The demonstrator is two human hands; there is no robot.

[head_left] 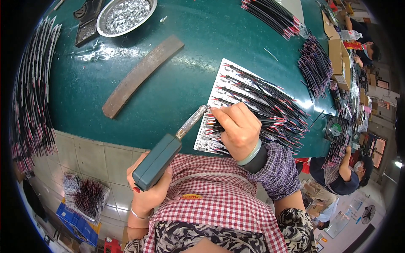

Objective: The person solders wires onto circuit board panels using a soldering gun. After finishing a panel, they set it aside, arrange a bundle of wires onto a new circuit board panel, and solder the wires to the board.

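Observation:
My left hand is wrapped round the green body of a soldering gun. Its worn metal tip points up and right, meeting the left part of a white circuit board panel. Right at that tip are the pinched fingertips of my right hand, closed on a thin wire whose end is mostly hidden by the fingers. Rows of black and red wires stretch rightward from the panel, some passing under my right hand. The panel lies tilted near the front edge of the green table.
A brown flat bar lies left of the panel. Farther back are a metal bowl of silvery scraps and a black tray. Wire bundles line the left; others lie right, near cardboard boxes. A co-worker sits right.

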